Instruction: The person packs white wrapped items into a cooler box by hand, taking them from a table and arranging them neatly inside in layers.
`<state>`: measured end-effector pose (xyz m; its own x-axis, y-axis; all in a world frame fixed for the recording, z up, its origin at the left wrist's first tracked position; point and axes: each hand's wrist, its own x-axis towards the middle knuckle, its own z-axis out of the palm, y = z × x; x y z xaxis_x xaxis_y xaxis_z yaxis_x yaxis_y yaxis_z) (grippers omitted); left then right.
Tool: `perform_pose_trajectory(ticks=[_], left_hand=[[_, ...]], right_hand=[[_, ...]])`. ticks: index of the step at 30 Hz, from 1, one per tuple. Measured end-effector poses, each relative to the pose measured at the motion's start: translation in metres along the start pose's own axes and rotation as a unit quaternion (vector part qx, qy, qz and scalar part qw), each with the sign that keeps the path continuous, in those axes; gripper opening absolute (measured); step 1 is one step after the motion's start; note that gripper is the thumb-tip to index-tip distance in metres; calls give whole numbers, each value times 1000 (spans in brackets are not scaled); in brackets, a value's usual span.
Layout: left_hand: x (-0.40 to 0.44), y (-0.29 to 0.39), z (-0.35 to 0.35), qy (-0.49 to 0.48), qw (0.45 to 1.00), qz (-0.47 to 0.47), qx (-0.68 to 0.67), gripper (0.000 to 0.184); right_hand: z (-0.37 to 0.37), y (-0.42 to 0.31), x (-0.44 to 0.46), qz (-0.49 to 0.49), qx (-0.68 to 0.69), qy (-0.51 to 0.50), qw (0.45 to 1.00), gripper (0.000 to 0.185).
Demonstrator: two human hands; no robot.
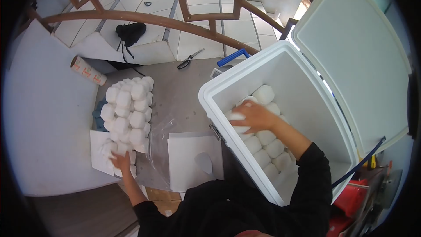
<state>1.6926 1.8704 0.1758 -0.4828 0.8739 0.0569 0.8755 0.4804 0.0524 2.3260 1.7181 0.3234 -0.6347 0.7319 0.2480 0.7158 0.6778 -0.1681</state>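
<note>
A: Black top (228, 213) fills the bottom, nearest the head camera. Containers?

B: One white cooler (311, 101), its lid (355, 66) swung back at right. White rounded pieces (265, 137) sit side by side inside.

A: Count?

B: Roughly ten show. The right hand (253, 117) covers some, so no firm total.

A: Other side?

B: One stack of similar white pieces (124, 99) on the grey table (175, 90), heaped and overlapping; can't count exactly.

A: Singles?

B: One pair of scissors (184, 63), one printed roll (87, 70), one black bag (130, 34), one flat white panel (184, 153) between stack and cooler.

A: Right grip?

B: Inside the cooler, near its left wall, fingers spread wide at a white piece. Blurred; can't tell if it's held or only touched.

A: Left?

B: Left hand (123, 161) at the stack's near end, fingers apart, pieces right at the fingertips. Can't tell if any is gripped.

A: Pieces versus grip?

B: Cooler's lie under and around the right hand; the stack runs on beyond the left.
</note>
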Motion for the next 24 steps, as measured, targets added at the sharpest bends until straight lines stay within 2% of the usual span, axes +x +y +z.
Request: perform_pose_trajectory(ticks=[2,3,5,6,8,10,11,13,15,17,18,19,20,21,22,23,24], left_hand=[[-4,-22,18,-55,977,-105,-175,108],[-13,-23,15,-56,978,-100,-172,108],[-41,-22,11,-114,989,24,86,105],[-48,-22,6,-115,989,26,90,105],[-59,-26,-4,-33,999,-7,34,99],[-63,-28,-4,-38,999,-24,20,96],[-67,-33,-1,-43,998,-49,7,93],[-74,-34,10,-52,997,-51,-9,91],[-75,-42,13,-56,997,-45,-26,89],[-77,-51,8,-109,986,76,-97,90],[-80,-53,7,-135,973,134,-133,91],[-84,-53,8,-134,972,133,-138,91],[-93,-46,2,-179,946,81,-258,89],[-100,-34,-10,-221,901,31,-372,87],[-107,-18,-28,-218,900,37,-375,87],[-118,2,-52,-195,852,-17,-486,81],[-132,22,-78,-172,787,-75,-588,76]], right_hand=[[32,6,-5,18,-20,1,1000,69],[42,8,-6,30,-44,-6,999,65],[60,14,0,18,-71,3,997,64],[62,14,-2,21,-77,5,997,65],[66,13,-5,27,-89,10,996,68],[68,13,-10,37,-173,115,978,74],[68,13,-10,36,-172,112,978,74],[69,12,-10,77,-180,13,980,79],[72,10,-11,71,-206,15,976,77],[64,6,-7,64,-242,22,968,76],[55,0,-6,95,-200,44,974,71],[44,-5,-5,124,-157,66,978,67],[29,-10,-2,121,-161,67,977,67],[11,-17,2,164,-125,119,971,63],[-6,-24,7,207,-88,173,959,60],[-21,-31,15,209,-92,176,958,60],[-35,-39,27,162,-17,292,943,61]])
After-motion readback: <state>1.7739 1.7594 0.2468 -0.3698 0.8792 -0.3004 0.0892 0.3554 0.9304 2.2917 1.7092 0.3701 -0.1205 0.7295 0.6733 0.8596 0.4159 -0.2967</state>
